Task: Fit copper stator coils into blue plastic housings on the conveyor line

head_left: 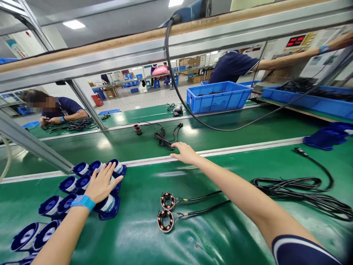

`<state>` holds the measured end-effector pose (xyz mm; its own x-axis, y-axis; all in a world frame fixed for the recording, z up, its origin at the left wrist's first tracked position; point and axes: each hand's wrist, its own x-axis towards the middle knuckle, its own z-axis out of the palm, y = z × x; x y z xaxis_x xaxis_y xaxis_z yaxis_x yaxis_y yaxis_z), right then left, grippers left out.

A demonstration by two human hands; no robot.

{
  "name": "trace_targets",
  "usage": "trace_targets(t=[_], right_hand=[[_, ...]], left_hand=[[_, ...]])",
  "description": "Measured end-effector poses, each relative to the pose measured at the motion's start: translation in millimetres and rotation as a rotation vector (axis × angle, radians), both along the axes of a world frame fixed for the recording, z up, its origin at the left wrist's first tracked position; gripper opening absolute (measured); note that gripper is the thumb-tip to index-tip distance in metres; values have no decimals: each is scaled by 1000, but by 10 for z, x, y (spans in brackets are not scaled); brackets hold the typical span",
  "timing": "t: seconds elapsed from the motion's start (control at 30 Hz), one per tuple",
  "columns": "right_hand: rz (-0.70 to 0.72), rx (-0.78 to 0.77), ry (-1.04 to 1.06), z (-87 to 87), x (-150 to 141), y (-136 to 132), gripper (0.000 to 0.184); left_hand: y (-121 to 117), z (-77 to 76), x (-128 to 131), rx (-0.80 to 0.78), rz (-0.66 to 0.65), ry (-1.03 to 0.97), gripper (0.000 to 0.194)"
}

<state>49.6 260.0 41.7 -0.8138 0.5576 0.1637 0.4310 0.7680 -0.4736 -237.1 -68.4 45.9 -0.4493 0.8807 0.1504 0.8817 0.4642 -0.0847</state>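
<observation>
My left hand [101, 184], with a blue band at the wrist, lies spread over a group of blue and white motor housings [50, 206] at the left. Its fingers hide part of the back housings. Reaching forward over the pale rail, my right hand [184, 152] has its thumb and fingers apart, close to a bundled black cable [163, 139] on the green belt. That cable runs to a small copper-wound stator [137, 129]. Two more stators [167, 201] rest on the green mat between my arms, their leads passing under my right forearm.
A large coil of black cable [292, 187] lies at the right. Beyond the belt stand a blue crate [220, 97] and another long blue bin [311, 96]. A hanging black cord [176, 86] loops down from the overhead shelf. Two co-workers sit or lean across the line.
</observation>
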Motion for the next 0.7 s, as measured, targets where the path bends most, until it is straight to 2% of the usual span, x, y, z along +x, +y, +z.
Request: trace_targets(t=[0.07, 0.13, 0.2, 0.23, 0.3, 0.37, 0.47, 0.53, 0.6, 0.7], right_hand=[[-92, 10, -54, -64, -222, 192, 53], [-165, 17, -102, -125, -454, 342, 57], [-209, 18, -142, -180, -655, 456, 55], [-224, 14, -157, -203, -736, 506, 51], [-263, -9, -169, -228, -861, 606, 44], [-335, -48, -151, -221, -963, 709, 42], [-450, -95, -89, -182, -1147, 829, 48], [-496, -122, -67, -180, -1304, 856, 55], [-527, -149, -71, -211, -1454, 843, 65], [-564, -183, -84, -272, -1560, 827, 70]], left_hand=[[33, 117, 58, 62, 11, 62, 98], [87, 245, 276, 160, -19, 160, 103], [160, 289, 621, 273, -104, 248, 88], [200, 250, 813, 318, -128, 254, 79], [278, 27, 1161, 408, -135, 219, 71], [347, -349, 1385, 358, -181, 167, 74], [440, -957, 1438, 255, -317, 135, 72], [494, -1231, 1349, 190, -384, 110, 72], [528, -1352, 1248, 157, -423, 99, 75], [533, -1316, 1187, 152, -447, 76, 72]])
